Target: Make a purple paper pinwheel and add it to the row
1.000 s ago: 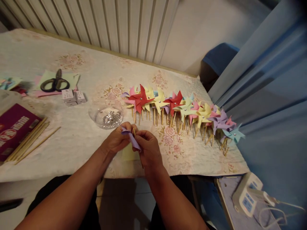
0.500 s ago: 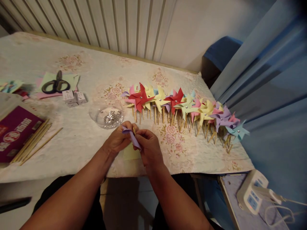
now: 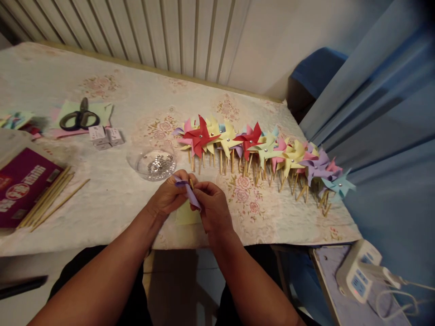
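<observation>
Near the table's front edge, a purple paper pinwheel [image 3: 191, 195] is between my two hands. My left hand [image 3: 170, 194] is closed on its left side. The fingers of my right hand [image 3: 212, 203] are pinched at the wooden stick [image 3: 191, 183], whose tip shows beside the paper; the rest of the stick is hidden. Under my hands lies a pale yellow sheet [image 3: 186, 215]. A clear round dish [image 3: 136, 170] with many small shiny pins stands just beyond my left hand. Several finished pinwheels [image 3: 251, 141] in red, yellow, purple and blue form a row at the right.
At the left are black scissors [image 3: 81, 118] on coloured paper, small white boxes [image 3: 102, 136], a purple packet [image 3: 23, 190] and several wooden sticks [image 3: 50, 197]. A white power strip [image 3: 358, 271] lies on a lower surface at the right.
The view has shifted very slightly. Both hands stay in nearly the same place, closed around the purple paper and stick.
</observation>
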The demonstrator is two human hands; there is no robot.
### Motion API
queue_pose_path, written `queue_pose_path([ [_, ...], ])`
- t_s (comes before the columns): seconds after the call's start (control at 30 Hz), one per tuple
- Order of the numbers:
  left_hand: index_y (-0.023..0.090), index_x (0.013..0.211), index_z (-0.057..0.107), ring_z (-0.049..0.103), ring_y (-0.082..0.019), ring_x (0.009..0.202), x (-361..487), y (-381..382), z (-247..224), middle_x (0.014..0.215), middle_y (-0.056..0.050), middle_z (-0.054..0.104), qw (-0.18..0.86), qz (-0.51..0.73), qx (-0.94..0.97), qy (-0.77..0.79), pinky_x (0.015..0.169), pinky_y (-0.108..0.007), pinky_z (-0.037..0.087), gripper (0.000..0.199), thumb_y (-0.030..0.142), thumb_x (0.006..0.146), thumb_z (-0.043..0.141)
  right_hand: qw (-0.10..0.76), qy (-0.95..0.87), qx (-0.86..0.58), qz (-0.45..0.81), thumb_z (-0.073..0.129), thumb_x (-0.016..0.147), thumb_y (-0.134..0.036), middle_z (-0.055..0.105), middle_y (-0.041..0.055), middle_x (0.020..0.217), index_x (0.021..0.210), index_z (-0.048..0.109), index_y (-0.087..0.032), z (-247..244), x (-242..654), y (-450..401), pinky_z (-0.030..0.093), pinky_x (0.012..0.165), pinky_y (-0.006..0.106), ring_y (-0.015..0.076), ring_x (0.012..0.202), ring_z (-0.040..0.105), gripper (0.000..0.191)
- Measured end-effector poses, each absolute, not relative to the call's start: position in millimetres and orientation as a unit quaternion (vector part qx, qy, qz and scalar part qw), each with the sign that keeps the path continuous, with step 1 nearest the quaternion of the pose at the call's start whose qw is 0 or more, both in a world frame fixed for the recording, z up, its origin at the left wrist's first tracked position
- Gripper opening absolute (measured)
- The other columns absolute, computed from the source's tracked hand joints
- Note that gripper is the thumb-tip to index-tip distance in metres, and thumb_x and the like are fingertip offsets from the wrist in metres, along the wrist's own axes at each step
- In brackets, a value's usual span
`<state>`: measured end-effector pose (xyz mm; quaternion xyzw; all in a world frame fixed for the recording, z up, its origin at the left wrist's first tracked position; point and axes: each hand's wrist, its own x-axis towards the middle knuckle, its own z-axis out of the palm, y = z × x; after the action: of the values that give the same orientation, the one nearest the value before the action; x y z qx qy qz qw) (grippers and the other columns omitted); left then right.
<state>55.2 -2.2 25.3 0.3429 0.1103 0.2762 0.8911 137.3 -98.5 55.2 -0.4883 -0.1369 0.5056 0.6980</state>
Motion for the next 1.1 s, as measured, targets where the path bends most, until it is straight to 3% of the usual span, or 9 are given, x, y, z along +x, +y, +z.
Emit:
queue_pose_path([
  [0.63, 0.016, 0.066, 0.057, 0.06, -0.014, 0.056, 55.2, -2.6, 25.6, 0.07, 0.0, 0.061, 0.887, 0.275, 0.348, 0.126, 0.043, -0.023, 0.051, 0.034, 0.021, 0.056, 0.089, 0.7, -0.13, -0.484, 0.509, 0.073, 0.06, -0.023, 0.057, -0.0067, 0.055, 0.067, 0.062, -0.02, 55.2, 138.9, -99.0, 0.032, 0.042, 0.021, 0.0065, 0.043, 0.045, 0.014],
  [0.83, 0.016, 0.065, 0.056, 0.063, -0.014, 0.064, 55.8, -1.5, 23.2, 0.07, 0.0, 0.063, 0.888, 0.278, 0.342, 0.128, 0.053, -0.022, 0.052, 0.035, 0.019, 0.055, 0.089, 0.704, -0.139, -0.49, 0.495, 0.074, 0.06, -0.024, 0.056, -0.0077, 0.053, 0.066, 0.062, -0.02, 55.5, 139.8, -99.5, 0.03, 0.041, 0.02, 0.0056, 0.042, 0.043, 0.014],
  [1.1, 0.017, 0.064, 0.055, 0.061, -0.014, 0.066, 55.0, -2.0, 22.2, 0.072, 0.0, 0.062, 0.887, 0.275, 0.342, 0.147, 0.053, -0.021, 0.049, 0.039, 0.023, 0.052, 0.091, 0.68, -0.176, -0.533, 0.472, 0.076, 0.062, -0.028, 0.055, -0.0072, 0.056, 0.068, 0.063, -0.02, 49.2, 143.4, -100.3, 0.031, 0.044, 0.02, 0.0065, 0.047, 0.044, 0.015],
])
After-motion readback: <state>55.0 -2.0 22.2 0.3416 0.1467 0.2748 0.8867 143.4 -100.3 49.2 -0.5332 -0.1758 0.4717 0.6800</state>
